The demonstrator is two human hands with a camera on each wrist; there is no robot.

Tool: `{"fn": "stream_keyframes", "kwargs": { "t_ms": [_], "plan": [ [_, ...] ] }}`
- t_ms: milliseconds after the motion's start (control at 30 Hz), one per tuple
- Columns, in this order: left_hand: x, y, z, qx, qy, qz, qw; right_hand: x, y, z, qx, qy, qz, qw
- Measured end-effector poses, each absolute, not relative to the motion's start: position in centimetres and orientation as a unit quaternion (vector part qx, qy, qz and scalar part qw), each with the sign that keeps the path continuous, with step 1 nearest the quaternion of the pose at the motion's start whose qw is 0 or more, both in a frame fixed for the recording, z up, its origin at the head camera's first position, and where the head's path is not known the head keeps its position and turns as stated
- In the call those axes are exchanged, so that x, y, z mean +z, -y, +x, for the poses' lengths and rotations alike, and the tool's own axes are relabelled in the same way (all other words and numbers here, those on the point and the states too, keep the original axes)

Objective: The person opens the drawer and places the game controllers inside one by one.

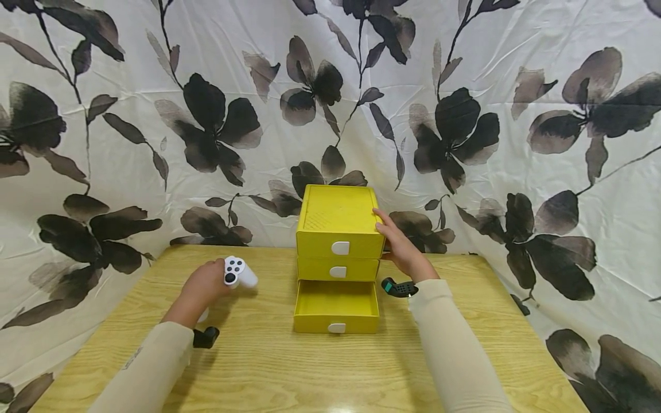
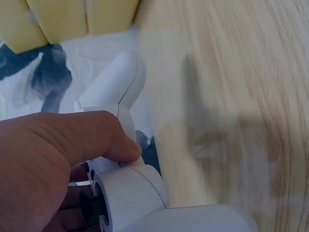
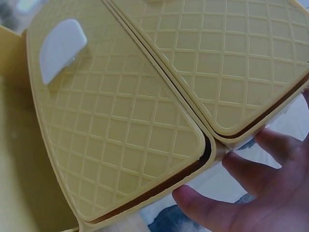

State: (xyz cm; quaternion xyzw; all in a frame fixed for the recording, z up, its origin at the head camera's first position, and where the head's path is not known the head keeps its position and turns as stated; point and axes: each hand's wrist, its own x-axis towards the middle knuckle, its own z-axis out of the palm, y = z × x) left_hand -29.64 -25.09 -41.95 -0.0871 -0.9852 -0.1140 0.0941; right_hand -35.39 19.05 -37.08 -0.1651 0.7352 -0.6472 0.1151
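Observation:
A white game controller (image 1: pixel 240 272) is in my left hand (image 1: pixel 207 282), held up over the left part of the table. The left wrist view shows the thumb pressed on the middle of the controller (image 2: pixel 137 193), with other fingers behind it. My right hand (image 1: pixel 405 248) rests against the right side of a yellow three-drawer unit (image 1: pixel 338 209), fingertips at its top edge. In the right wrist view, the fingertips of the right hand (image 3: pixel 260 188) touch the side wall beside the drawer fronts. The bottom drawer (image 1: pixel 337 324) is pulled out, its inside bare; the two drawers above are closed.
The unit stands at the back middle of a light wood table (image 1: pixel 248 367). A white cloth with dark flowers (image 1: pixel 206 126) hangs behind the table and along both sides. Each drawer front carries a white tab handle (image 1: pixel 340 248).

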Motion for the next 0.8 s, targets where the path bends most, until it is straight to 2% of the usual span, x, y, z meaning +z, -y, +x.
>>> {"fn": "stream_keyframes", "kwargs": {
  "t_ms": [533,800],
  "plan": [
    [-40.7,22.5,-28.5,-0.125,0.984,-0.098,0.083,-36.9,-19.2,-35.7,-0.65,-0.73,-0.164,0.136],
    [-40.0,21.1,-27.7,-0.119,0.983,-0.112,0.089,-37.2,-19.3,-35.6,-0.645,-0.736,-0.165,0.12]
  ]
}}
